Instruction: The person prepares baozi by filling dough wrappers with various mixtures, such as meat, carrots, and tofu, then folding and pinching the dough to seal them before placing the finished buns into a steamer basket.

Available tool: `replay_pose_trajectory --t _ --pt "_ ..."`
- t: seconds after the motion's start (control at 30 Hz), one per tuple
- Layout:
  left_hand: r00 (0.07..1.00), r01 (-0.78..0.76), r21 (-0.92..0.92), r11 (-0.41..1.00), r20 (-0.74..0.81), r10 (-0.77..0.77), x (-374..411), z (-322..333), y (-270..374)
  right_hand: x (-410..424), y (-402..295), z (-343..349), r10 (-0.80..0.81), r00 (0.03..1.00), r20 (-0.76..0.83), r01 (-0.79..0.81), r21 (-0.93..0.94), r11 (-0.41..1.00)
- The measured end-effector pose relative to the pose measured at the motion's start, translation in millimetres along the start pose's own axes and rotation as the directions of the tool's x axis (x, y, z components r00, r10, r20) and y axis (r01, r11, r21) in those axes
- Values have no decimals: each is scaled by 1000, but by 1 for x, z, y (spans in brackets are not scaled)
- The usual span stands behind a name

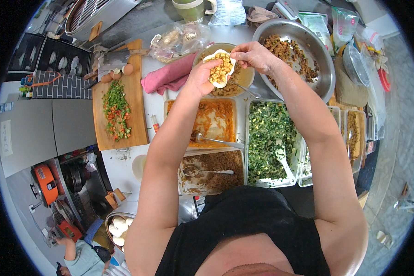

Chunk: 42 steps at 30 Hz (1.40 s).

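Note:
Over a round bowl (250,80) of brownish crumbly filling, my left hand (200,76) cups a thin white dough wrapper (222,84). Yellowish diced filling (219,71) is heaped in the wrapper, and my left thumb lies on it. The fingertips of my right hand (254,58) pinch the wrapper's right edge, which looks ruffled there. A metal spoon (245,89) leans in the bowl below, its handle over the rim. Just right of the bowl is a large steel basin (326,74) with brown minced filling (286,51).
Nearer me stand trays of orange shreds (214,114), brown filling (224,162) and chopped greens (270,127), with spoons inside. Left lie a pink cloth (165,77) and a cutting board (138,103) with chopped peppers (116,110) and eggshells (115,75). Another person (86,257) is at lower left.

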<state>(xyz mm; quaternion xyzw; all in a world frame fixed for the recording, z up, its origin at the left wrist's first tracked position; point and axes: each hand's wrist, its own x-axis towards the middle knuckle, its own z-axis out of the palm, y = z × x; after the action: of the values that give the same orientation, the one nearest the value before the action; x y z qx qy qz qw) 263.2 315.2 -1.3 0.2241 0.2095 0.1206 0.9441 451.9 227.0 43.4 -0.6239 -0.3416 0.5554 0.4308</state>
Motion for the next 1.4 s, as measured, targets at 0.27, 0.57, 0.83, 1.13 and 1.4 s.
replay_pose_trajectory --t 0.27,0.57,0.83,1.13,1.4 --pt "1000 5 201 980 2 -5 7 -9 9 2 -13 3 16 999 34 -14 -70 997" --pt "988 129 221 967 53 -144 1 -4 31 2 -14 7 -82 997 -3 75 -369 926" --pt "971 231 397 888 -41 -234 5 8 40 -1 -14 12 -133 991 -8 119 -393 912" --pt "971 233 550 802 -83 -225 9 12 45 -6 -21 14 -160 986 37 154 -555 818" --pt "938 324 636 700 -119 -326 13 30 49 -10 -27 17 -146 987 71 158 -624 765"
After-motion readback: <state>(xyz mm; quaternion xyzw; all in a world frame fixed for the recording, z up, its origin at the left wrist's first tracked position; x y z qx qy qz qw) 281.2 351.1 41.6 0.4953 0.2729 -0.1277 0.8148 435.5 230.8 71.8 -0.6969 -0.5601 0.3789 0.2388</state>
